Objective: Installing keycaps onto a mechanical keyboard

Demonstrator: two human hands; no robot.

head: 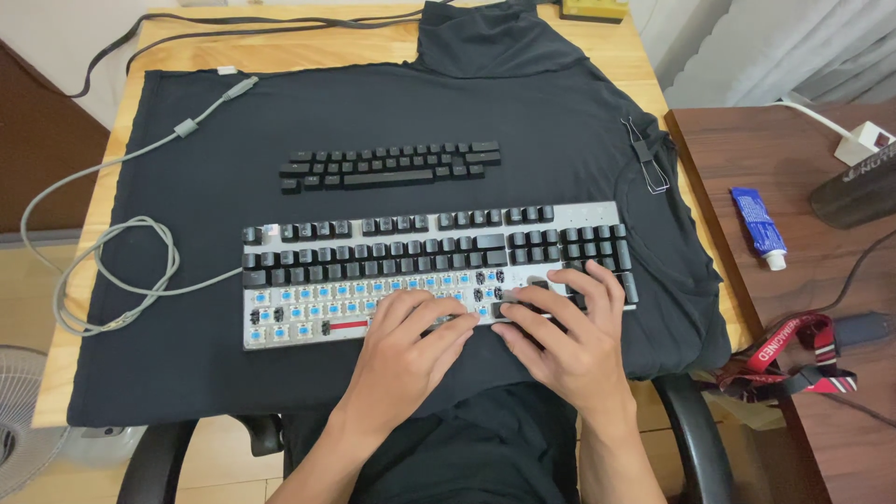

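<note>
A silver mechanical keyboard (280, 338) lies on a black cloth (560, 140) over a wooden table. Its upper rows carry black keycaps; the lower rows show bare blue switches and a red bar. My left hand (403, 353) rests on the keyboard's lower middle, fingers curled over the switches. My right hand (567, 334) lies beside it on the lower right part, fingertips on a black keycap; whether it grips the cap I cannot tell. Removed black keycaps (390, 165) sit in tidy rows on the cloth behind the keyboard.
A grey cable (112, 271) coils at the left. A wire keycap puller (647, 157) lies at the cloth's right edge. A dark side table (793, 280) holds a blue tube (758, 224), a red lanyard (793, 353) and a white adapter (863, 142). A fan (19, 420) stands lower left.
</note>
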